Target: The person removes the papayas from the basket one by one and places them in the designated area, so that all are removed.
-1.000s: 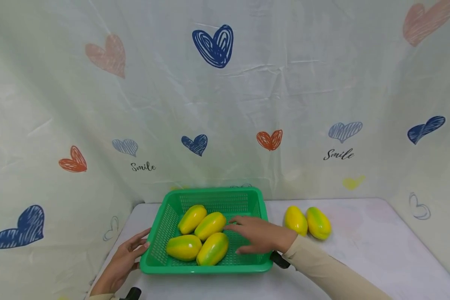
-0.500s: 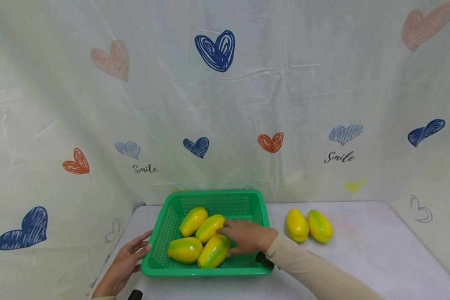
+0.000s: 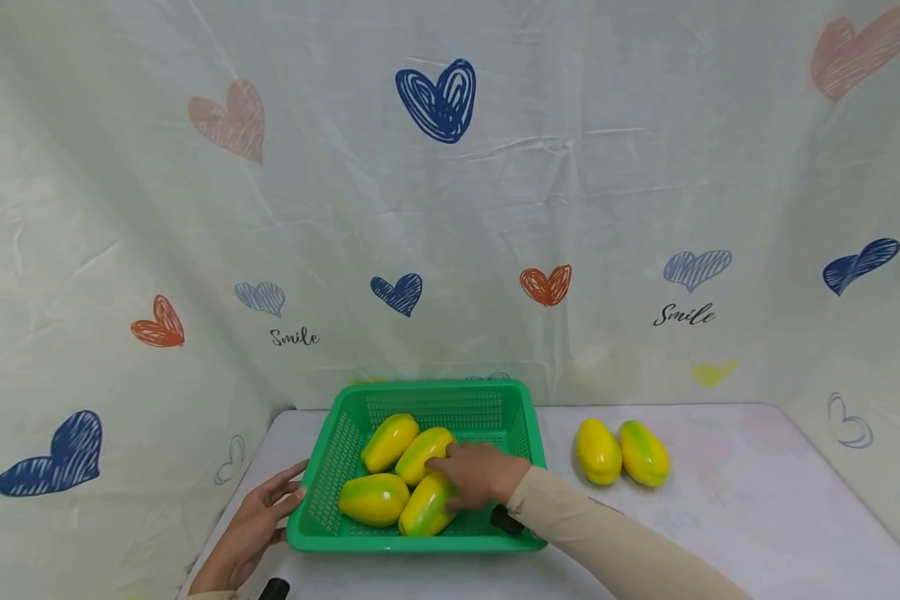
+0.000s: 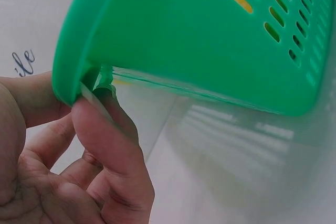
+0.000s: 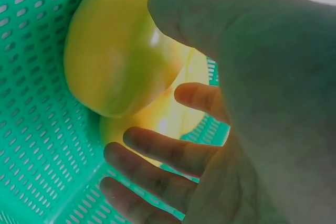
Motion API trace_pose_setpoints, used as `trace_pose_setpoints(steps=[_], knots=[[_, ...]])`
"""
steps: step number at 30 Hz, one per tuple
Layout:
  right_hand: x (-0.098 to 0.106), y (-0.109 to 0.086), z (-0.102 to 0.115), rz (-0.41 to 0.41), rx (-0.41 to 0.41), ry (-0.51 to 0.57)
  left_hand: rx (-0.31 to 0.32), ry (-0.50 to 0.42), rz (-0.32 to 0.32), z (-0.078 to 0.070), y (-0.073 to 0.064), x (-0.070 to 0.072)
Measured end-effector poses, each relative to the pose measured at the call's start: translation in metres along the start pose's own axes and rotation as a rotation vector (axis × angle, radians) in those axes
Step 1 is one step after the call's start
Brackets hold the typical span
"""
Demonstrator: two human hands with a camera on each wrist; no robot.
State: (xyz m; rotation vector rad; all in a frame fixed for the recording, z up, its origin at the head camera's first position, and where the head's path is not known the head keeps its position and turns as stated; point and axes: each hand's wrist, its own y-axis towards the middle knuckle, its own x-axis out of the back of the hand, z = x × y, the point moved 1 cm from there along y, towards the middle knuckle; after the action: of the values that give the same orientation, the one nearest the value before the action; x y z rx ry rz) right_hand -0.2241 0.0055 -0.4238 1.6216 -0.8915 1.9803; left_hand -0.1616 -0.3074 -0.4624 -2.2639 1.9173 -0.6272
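A green plastic basket (image 3: 420,544) holds several yellow-green papayas. My left hand (image 3: 251,521) grips the basket's left rim; in the left wrist view its thumb (image 4: 102,132) and fingers meet at the rim's edge. Inside the basket, my right hand (image 3: 480,475) reaches over the front right papaya (image 3: 424,510) with fingers spread. In the right wrist view, the thumb (image 5: 176,17) overlaps that papaya and the other fingers point toward the fruit behind it. Three more papayas lie close by: front left (image 3: 373,500), back left (image 3: 390,443) and back middle (image 3: 420,457).
Two more papayas, one left (image 3: 598,452) and one right (image 3: 644,454), lie side by side on the white table (image 3: 727,500), right of the basket. A light curtain (image 3: 480,208) printed with hearts hangs behind the table and along its sides.
My right hand has moved left inside the basket, from its right part to over the front right papaya. My left hand stays at the rim. The papayas keep their places.
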Motion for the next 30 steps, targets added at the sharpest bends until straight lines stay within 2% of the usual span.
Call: trace_pose_setpoints(steps=[12,23,30], knots=[[0.000,0.008,0.003,0.040,-0.048,0.014,-0.005,-0.002,-0.005,-0.001,0.002,-0.001],[0.006,0.003,0.015,-0.012,0.030,-0.009,-0.002,-0.010,-0.011,0.001,0.001,-0.001],[0.005,0.002,0.023,-0.008,0.036,-0.024,-0.006,-0.003,-0.015,0.001,0.001,-0.001]])
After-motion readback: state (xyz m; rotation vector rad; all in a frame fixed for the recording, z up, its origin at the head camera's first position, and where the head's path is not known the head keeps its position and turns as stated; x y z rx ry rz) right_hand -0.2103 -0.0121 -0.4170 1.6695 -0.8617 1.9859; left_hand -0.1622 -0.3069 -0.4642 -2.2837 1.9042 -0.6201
